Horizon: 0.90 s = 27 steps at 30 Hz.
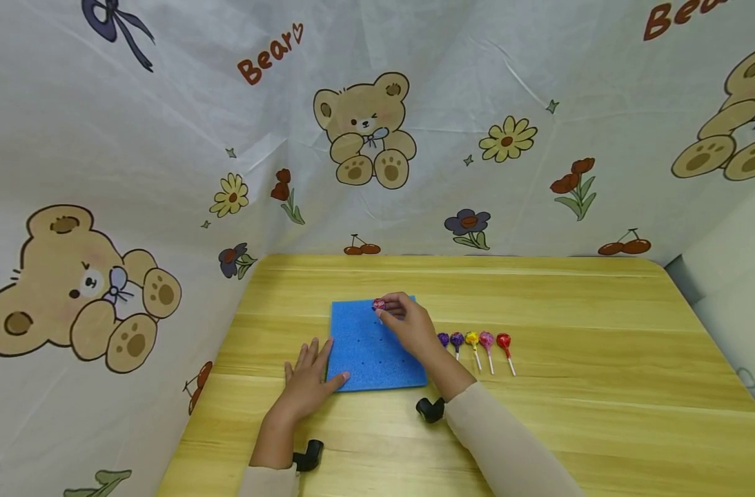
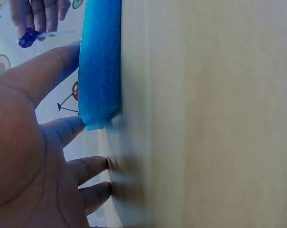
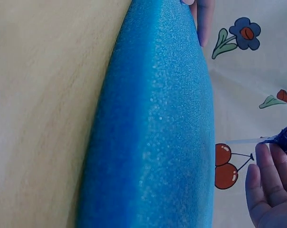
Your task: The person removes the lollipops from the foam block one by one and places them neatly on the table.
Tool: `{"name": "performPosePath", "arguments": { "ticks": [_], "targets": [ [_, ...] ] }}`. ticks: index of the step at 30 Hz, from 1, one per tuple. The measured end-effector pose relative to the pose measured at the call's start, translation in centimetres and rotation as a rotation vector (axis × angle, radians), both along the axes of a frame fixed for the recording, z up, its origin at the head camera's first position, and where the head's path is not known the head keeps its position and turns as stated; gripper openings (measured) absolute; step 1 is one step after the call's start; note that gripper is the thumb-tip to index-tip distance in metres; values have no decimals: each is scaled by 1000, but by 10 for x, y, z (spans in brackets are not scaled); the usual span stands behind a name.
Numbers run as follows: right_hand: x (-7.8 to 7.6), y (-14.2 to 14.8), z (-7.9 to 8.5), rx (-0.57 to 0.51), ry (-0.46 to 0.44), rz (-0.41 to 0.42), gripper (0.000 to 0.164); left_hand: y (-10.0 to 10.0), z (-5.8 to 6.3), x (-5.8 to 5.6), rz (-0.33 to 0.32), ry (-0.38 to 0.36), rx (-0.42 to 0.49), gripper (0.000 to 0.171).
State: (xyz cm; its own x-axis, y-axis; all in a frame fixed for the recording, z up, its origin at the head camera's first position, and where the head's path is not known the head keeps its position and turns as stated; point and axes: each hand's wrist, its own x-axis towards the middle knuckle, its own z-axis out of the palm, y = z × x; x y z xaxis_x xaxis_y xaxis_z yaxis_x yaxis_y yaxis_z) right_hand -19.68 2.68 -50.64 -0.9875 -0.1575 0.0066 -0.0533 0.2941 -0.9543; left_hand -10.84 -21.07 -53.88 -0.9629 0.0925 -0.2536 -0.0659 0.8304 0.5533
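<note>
A blue foam block [image 1: 371,369], dotted with small dark holes, lies flat on the wooden table. My left hand [image 1: 306,388] rests at its left edge, fingers spread and thumb over the near left corner. In the left wrist view, the fingertips of this hand [image 2: 24,137] touch the foam's side and the table. Over the far part of the foam, my right hand [image 1: 413,328] pinches a lollipop [image 1: 379,304] by its dark purple-red wrapped head. The lollipop's white stick [image 3: 243,140] points toward the foam, with a gap visible between them in the right wrist view.
Right of the foam, several lollipops lie in a row on the table [image 1: 570,407]: purple ones [image 1: 457,339], a yellow one [image 1: 472,338], a pink one [image 1: 486,339] and a red one [image 1: 504,341]. A bear-print cloth [image 1: 427,207] hangs behind and to the left.
</note>
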Motion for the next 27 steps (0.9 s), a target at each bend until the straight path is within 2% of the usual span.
{"name": "performPosePath", "arguments": {
  "ticks": [27],
  "targets": [
    [23, 38, 18, -106, -14, -69, 37, 0, 3, 1, -8, -1, 33, 85]
  ]
}}
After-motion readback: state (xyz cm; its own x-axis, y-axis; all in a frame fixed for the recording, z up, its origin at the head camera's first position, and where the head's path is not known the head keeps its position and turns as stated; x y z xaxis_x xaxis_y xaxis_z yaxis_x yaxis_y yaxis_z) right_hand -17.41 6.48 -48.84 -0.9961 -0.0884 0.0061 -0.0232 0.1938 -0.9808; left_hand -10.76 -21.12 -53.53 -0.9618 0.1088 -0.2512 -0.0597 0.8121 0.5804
